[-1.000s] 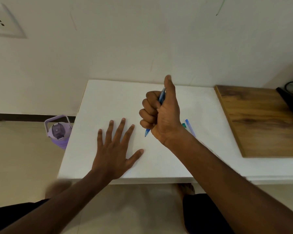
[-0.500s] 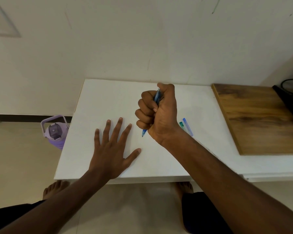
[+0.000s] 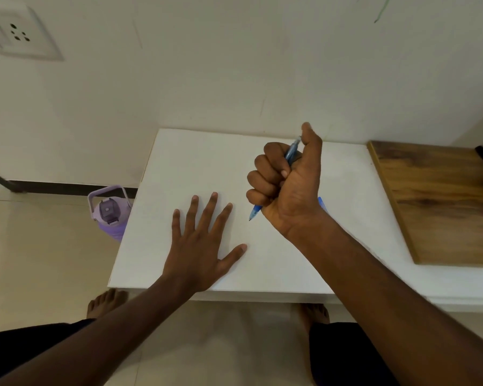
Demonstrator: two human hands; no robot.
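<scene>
Plainly, the right grip (image 3: pixel 286 188) was closed in a fist round a blue pen (image 3: pixel 291 152), with the fingers curled over the barrel and the thumb standing straight up beside the pen's top end. The pen ran slantwise through the fist. Its tip poked out below the little finger and pointed down at the white table (image 3: pixel 195 162); whether it touched could not be told. Left of that grip, the left grip (image 3: pixel 201 252) lay flat on the table, fingers straight and spread, holding nothing. Just right of the right grip, part of a second blue pen (image 3: pixel 321 204) showed. Farther right lay a wooden board (image 3: pixel 441 201). Left of the left grip, a purple water bottle (image 3: pixel 109 215) stood on the floor.
</scene>
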